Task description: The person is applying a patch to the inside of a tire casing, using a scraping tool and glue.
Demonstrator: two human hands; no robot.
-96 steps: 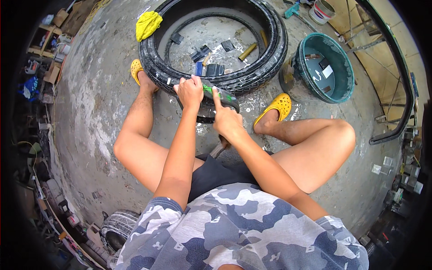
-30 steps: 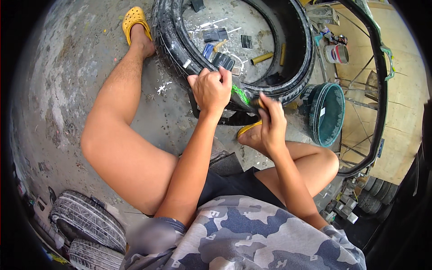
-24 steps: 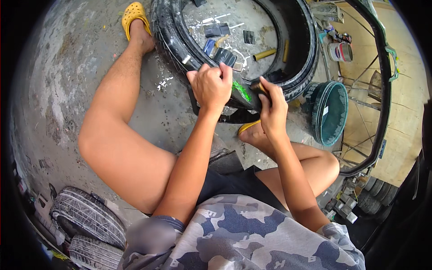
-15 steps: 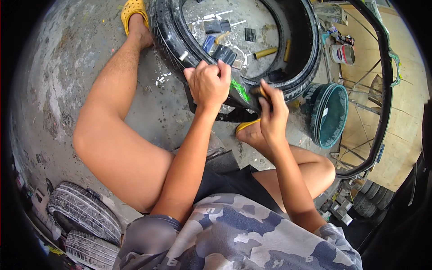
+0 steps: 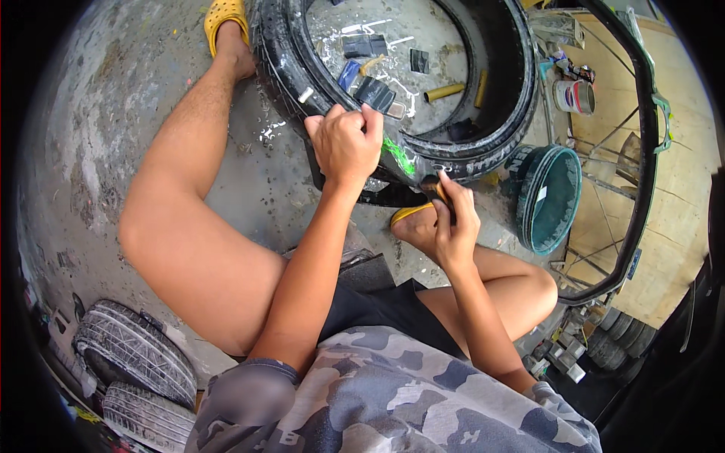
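A large black tyre point(image 5: 283, 75) lies on its side on the floor in front of me. Curled over its near edge, my left hand point(image 5: 346, 145) grips the rubber. To the right of those fingers a bright green patch point(image 5: 398, 155) marks the wet-looking sidewall. My right hand point(image 5: 458, 226) is closed round a small brush point(image 5: 436, 189) with a brown, wood-like body and a dark end. The brush's dark end is at the tyre's near edge, right of the green patch; whether it touches is hard to tell.
Inside the tyre's ring lie black rubber pieces point(image 5: 365, 45) and a yellow-brown tube point(image 5: 444, 92). A green bucket point(image 5: 550, 200) and a white pail point(image 5: 574, 96) stand to the right, beside a black-framed panel point(image 5: 648, 151). More tyres point(image 5: 136, 351) sit at lower left.
My right hand has come down toward me with the brush, away from the green patch. The left hand keeps its grip on the tyre almost unmoved.
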